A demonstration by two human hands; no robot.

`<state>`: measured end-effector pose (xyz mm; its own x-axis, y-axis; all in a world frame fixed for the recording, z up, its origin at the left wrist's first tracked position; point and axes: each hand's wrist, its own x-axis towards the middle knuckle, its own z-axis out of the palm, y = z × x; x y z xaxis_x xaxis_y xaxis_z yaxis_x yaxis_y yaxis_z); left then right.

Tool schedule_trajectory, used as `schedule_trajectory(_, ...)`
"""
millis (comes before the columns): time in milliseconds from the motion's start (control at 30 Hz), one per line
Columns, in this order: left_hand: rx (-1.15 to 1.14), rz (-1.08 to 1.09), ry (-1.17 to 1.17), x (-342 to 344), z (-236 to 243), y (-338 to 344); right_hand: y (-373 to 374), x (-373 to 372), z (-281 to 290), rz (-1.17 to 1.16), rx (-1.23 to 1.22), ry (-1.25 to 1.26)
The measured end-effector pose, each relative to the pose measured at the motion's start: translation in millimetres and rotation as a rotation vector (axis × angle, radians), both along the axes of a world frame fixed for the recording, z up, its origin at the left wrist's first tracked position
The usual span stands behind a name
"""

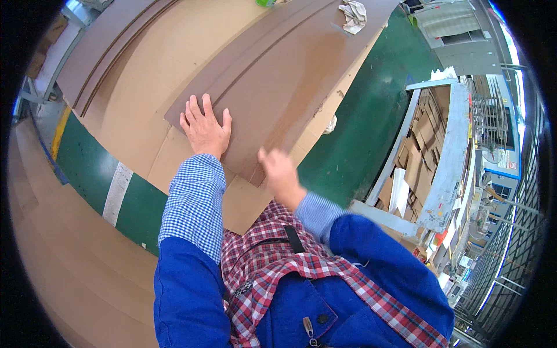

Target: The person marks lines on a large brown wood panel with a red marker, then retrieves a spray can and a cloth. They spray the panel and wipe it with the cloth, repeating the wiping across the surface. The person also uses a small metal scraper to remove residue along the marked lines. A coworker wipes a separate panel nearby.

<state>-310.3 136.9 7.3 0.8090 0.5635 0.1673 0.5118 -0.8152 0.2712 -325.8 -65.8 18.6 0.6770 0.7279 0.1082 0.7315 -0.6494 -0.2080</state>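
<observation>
A long brown panel (255, 98) with a groove along its length lies on cardboard, running from near me to the far right. My left hand (207, 127) rests flat on its near left part, fingers spread and nothing in them. At the panel's near right corner is my right hand (282, 177), blurred, its fingers looking curled down toward the edge. Whatever may be in those fingers is hidden. A lighter, dusty-looking streak (310, 81) runs along the panel's right side. On its far end sits a crumpled whitish cloth (354, 16).
Cardboard (145, 87) spreads under the panel, and a second grooved brown panel (104, 43) lies at the far left. A grey-framed bin (441, 168) of cardboard scraps stands right, across the green floor (371, 98). Something bright green (266, 2) shows at the top edge.
</observation>
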Motion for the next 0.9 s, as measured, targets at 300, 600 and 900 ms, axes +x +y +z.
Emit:
schedule_trajectory(300,0.013,-0.002,-0.020,1.7,2.8,0.9,-5.1,-14.1,-9.5,-0.021,0.097,0.069)
schedule_trajectory(600,-0.012,0.004,-0.063,-0.2,3.7,-1.2,5.4,31.5,-8.8,-0.272,0.446,0.176)
schedule_trajectory(900,0.031,0.005,-0.071,3.5,3.9,1.0,6.6,80.1,-13.6,-0.373,0.502,0.142)
